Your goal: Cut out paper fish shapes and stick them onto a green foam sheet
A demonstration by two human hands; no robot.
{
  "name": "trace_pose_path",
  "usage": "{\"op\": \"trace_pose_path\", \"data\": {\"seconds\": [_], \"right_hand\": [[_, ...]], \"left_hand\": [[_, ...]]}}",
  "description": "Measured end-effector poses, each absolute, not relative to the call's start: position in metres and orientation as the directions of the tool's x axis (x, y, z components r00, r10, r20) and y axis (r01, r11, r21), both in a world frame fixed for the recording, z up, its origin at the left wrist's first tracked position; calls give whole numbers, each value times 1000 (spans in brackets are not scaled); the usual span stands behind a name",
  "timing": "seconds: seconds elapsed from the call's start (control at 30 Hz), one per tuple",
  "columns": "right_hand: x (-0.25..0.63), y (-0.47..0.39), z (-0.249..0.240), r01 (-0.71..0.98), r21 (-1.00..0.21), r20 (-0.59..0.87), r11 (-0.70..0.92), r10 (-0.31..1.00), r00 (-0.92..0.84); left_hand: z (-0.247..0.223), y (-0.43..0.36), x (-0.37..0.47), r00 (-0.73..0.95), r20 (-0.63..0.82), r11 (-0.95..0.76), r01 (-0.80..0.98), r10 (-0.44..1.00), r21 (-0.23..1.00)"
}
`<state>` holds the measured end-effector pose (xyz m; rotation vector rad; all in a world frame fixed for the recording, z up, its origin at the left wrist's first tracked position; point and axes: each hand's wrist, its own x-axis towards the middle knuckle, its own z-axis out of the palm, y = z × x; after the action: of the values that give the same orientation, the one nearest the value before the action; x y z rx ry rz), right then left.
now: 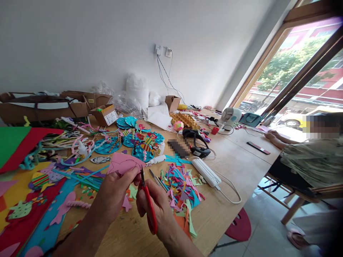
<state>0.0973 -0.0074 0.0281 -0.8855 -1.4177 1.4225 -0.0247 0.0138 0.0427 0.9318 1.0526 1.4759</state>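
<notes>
My left hand (118, 192) pinches a piece of pink paper (122, 161) by its lower edge; a dark outline is drawn on it. My right hand (155, 205) is closed round red-handled scissors (150, 210). Their dark blades point up at the right edge of the paper; I cannot tell whether the blades have paper between them. Below the paper lie small pink and green cut-outs (126, 203). Right of the hands is a heap of coloured paper scraps (182, 189), with pens (158, 180) beside it.
Coloured sheets (49, 207) and fish cut-outs cover the left. Blue paper discs (142, 151), a white glue bottle (157, 159), a white power strip (206, 172) and a black headset (199, 146) lie ahead. A fan (229, 116) stands farther back. Another person (311, 153) sits at the right.
</notes>
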Motion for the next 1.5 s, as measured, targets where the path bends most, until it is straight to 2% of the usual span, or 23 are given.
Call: {"op": "trace_pose_path", "data": {"seconds": [0.9,1.23,1.5], "right_hand": [[101,-6,23,-94,-995,44,17,953,-300],[106,-7,20,-84,-996,45,20,950,-309],[109,-9,19,-82,-997,23,-3,948,-317]], "left_hand": [[46,12,-19,-126,18,-50,-261,992,964],[50,12,-22,-22,25,-29,-246,999,969],[49,13,-28,20,-25,29,-193,999,981]]}}
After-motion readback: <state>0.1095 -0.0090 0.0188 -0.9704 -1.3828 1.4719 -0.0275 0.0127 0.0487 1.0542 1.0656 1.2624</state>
